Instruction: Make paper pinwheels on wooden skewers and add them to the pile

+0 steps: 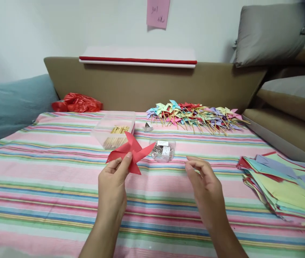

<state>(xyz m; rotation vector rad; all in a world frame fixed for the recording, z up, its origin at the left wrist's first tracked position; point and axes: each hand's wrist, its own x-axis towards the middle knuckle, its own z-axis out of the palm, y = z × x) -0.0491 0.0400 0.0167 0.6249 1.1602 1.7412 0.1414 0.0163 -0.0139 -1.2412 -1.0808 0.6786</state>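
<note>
My left hand (116,175) pinches a red paper pinwheel (137,154) at its centre, thumb on top, with the folded blades spread around it. My right hand (205,182) is apart from it on the right, thumb and forefinger pressed together. Whatever lies between those fingertips is too small to make out. Between and beyond the hands stands a clear round container (163,152) with small metal pieces and white labels. Behind the pinwheel, a translucent plastic box (98,130) lies on its side with many thin wooden sticks (118,132) in it.
Finished pinwheels on sticks (192,116) lie heaped at the back right. Cut coloured paper sheets (284,182) are stacked at the right. A small metal piece (147,127) sits beside the box. A red plastic bag (78,103) and blue cushion (15,104) are at the left, on striped cloth (61,200).
</note>
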